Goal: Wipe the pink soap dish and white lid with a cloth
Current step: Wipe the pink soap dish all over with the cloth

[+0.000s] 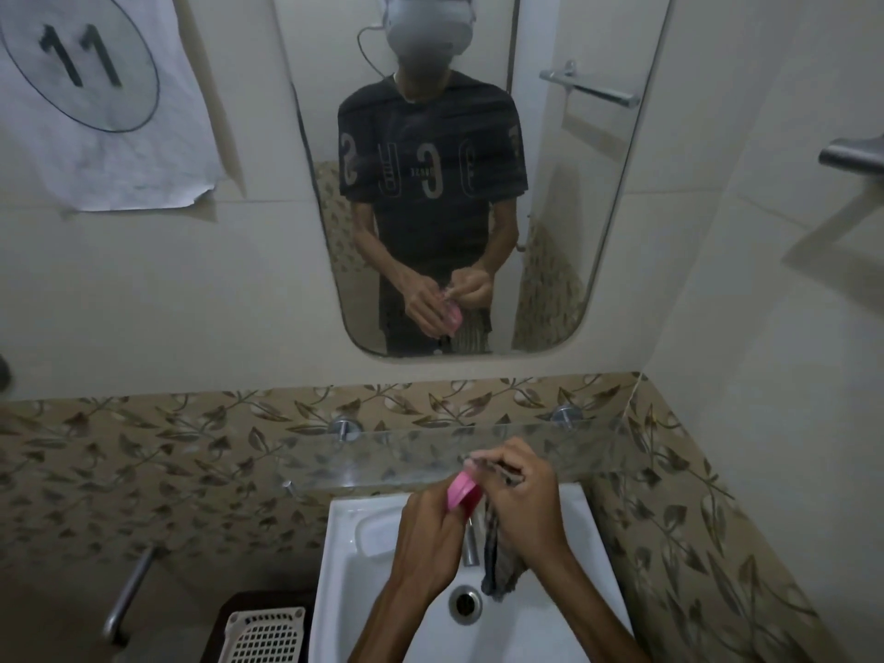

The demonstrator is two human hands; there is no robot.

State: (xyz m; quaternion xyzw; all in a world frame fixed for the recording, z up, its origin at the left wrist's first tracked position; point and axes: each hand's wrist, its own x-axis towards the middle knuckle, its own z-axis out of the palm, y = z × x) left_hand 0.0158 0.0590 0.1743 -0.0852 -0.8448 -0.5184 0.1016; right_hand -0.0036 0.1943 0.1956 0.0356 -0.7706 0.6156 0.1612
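Over the white sink (344,610), my left hand (428,533) grips the pink soap dish (461,491), tilted on its edge. My right hand (519,500) holds a dark checked cloth (497,562) and presses a bunched part of it against the dish's upper rim. The rest of the cloth hangs down from that hand toward the drain. The white lid (375,533) lies on the sink's back left ledge, apart from both hands.
A glass shelf (550,447) runs just behind my hands, under a wall mirror (459,184). The tap (471,543) stands between my wrists. A white plastic basket (268,634) sits left of the sink, beside a metal rail (129,595).
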